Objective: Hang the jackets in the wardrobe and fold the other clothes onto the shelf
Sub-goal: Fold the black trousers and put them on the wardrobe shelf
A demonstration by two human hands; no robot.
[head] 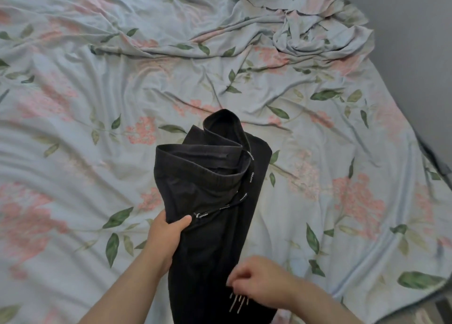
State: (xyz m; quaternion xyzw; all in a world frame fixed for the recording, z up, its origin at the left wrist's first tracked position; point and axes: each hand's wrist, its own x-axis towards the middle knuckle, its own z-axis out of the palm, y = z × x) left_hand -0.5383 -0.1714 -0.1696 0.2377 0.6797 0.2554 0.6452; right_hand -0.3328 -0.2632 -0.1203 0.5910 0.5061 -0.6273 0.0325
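The black pants are in the middle of the frame, held up above the bed. The waist end is at the top, and its string hangs down. The left hand grips their left edge, thumb in front, likely to keep them up for folding. The right hand, lower down, curls its fingers at the cloth. It is blurry, so I cannot tell if it pinches.
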